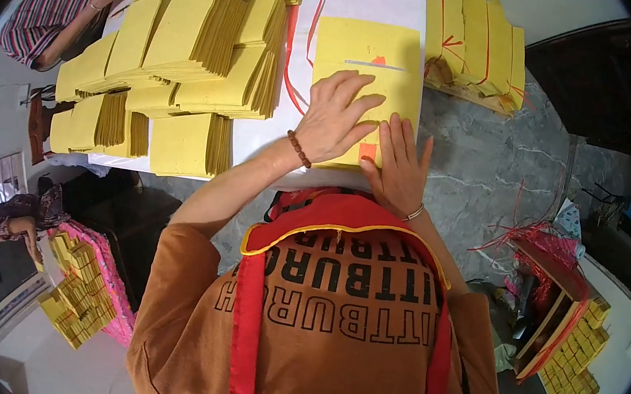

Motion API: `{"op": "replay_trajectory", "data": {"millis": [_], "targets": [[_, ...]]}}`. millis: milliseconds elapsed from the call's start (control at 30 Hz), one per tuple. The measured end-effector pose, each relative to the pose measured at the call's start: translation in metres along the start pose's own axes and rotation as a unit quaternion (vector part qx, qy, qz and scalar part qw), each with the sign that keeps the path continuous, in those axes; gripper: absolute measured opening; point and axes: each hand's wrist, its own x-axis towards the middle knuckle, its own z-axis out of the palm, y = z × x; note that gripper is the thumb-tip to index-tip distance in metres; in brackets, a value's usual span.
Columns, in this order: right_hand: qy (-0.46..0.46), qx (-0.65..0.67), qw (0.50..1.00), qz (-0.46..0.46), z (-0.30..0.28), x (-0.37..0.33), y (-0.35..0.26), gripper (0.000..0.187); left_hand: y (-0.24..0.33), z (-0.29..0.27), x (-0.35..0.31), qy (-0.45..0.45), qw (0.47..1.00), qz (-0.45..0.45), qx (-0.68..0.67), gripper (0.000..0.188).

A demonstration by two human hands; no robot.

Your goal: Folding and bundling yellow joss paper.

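Observation:
A stack of yellow paper sheets point(368, 38) lies squared in front of me at the table's near edge. A thin silvery strip point(374, 65) runs across its upper part, and an orange-red patch point(367, 151) shows lower down, between my hands. My left hand point(336, 115), a beaded bracelet at its wrist, rests on the paper with fingers spread and a little bent. Along the right edge of the stack, my right hand point(400, 166) lies flat with its fingers stretched out. Neither hand grips anything.
Piles of folded yellow paper point(186, 34) cover the table's left side. Red ribbon point(290, 62) lies beside them. Tied yellow bundles point(473, 40) stand at the far right. A co-worker in a striped shirt point(58, 0) handles yellow paper at the far left; another person point(25, 214) is lower left.

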Motion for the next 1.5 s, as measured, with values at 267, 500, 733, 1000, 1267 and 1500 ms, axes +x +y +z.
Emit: {"op": "replay_trajectory", "data": {"millis": [267,500,733,1000,1267,1500], "targets": [[0.023,0.205,0.979,-0.005,0.006,0.005,0.012,0.049,0.011,-0.012,-0.006,-0.116,0.966,0.102,0.209,0.051],[0.101,0.485,0.852,0.168,-0.025,0.006,0.027,0.044,0.022,-0.003,0.002,-0.038,0.968,0.033,0.248,0.051],[0.137,0.511,0.818,0.225,-0.019,0.005,0.021,0.045,-0.006,-0.121,-0.076,0.049,0.996,0.003,0.069,0.046],[0.096,0.487,0.834,0.242,-0.005,0.011,0.025,0.047,-0.079,-0.164,-0.236,0.000,0.926,-0.227,0.301,0.050],[0.086,0.489,0.843,0.209,0.004,0.010,0.023,0.038,-0.093,-0.131,-0.259,-0.114,0.920,-0.271,0.260,0.070],[0.090,0.466,0.859,0.192,0.002,0.011,0.029,0.034,-0.094,-0.109,-0.272,-0.115,0.916,-0.256,0.286,0.075]]}}
